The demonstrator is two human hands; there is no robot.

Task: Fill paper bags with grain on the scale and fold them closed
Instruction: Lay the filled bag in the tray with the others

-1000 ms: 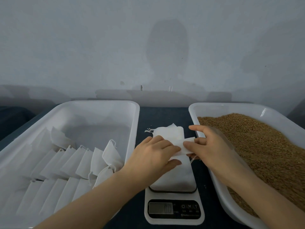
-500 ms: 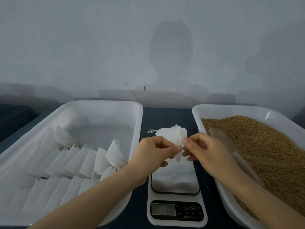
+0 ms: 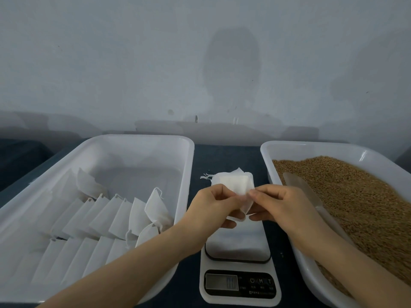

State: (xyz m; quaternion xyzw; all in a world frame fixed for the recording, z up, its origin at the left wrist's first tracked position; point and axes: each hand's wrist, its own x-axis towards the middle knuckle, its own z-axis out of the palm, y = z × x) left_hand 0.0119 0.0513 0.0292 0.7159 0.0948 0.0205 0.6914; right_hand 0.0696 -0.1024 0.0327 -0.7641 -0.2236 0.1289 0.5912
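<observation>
Both hands hold one small white bag (image 3: 235, 185) in the air above the far end of the scale (image 3: 239, 263): the left hand (image 3: 213, 210) pinches its left side, the right hand (image 3: 280, 207) pinches its right edge, fingertips nearly meeting. The bag looks flat and thin, so I judge it empty and being opened, with filling yet to come. The scale's plate is bare. In the left tray (image 3: 142, 147), rows of white bags (image 3: 100, 221) fill the near half; whether these are filled and folded or spare ones I cannot tell. The right tray (image 3: 311, 150) is heaped with grain (image 3: 360, 196), a scoop (image 3: 304, 190) lying on it by the left rim, untouched. Scooping, weighing and folding remain for this bag
</observation>
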